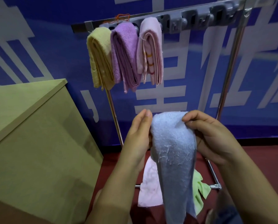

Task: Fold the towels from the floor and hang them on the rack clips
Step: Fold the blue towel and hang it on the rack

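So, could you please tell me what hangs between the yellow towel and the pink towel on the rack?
The purple towel, folded, hangs between the yellow towel and pink towel, in the head view.

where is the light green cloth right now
In the head view, the light green cloth lies on the red floor, lower right, behind the blue towel.
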